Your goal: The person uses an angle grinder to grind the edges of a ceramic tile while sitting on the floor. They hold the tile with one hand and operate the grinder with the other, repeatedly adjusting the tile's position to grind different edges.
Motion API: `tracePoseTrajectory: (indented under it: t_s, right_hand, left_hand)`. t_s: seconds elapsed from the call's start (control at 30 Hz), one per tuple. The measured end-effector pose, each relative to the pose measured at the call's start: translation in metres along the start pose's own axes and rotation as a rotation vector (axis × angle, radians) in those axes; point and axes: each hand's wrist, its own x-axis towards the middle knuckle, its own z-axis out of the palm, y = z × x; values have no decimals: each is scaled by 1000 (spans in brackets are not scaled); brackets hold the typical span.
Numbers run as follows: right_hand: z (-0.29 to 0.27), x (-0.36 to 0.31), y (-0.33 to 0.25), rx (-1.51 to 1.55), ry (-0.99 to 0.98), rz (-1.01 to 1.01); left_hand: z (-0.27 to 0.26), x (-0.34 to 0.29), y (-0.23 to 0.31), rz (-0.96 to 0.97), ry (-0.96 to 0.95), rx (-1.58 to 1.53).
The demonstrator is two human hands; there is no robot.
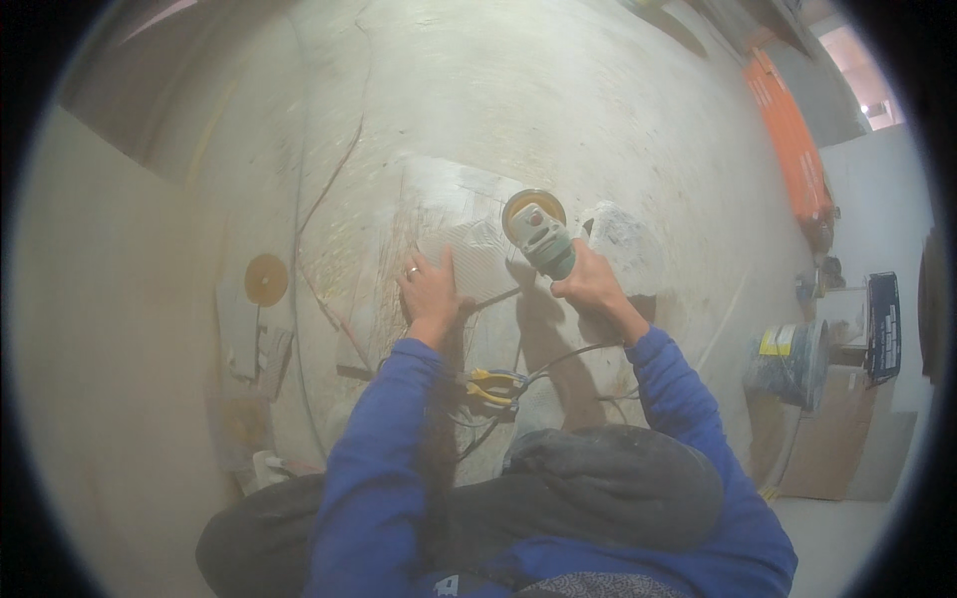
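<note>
My right hand (595,284) is wrapped round the body of a small angle grinder (546,242). The grinder's round disc (516,203) points away from me, just past the right end of a tile. That tile (469,257) is pale with fine diagonal ridges. My left hand (431,292) grips its left side, fingers over the far part and thumb by the near edge; a ring shows on one finger. Whether the disc touches the tile I cannot tell. Nearer my knees, pliers with yellow handles (491,387) lie among dark cables.
A loose tan disc (266,279) lies at the left beside tile offcuts (272,359). A dusty bucket (788,364) stands at the right near a black crate (883,327) and a long orange package (788,130). A thin reddish cable (339,169) runs across the dusty floor (598,90).
</note>
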Motion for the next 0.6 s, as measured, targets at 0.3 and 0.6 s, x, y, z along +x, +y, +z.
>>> tracePoseTrajectory:
  t_s: [0.3,0.6]
  right_hand:
    - [-2,-3,18,13,31,-34]
    - [5,11,24,-188,-2,-39]
  left_hand:
    - [-20,44,-6,190,-55,97]
    - [0,35,8,40,-28,-130]
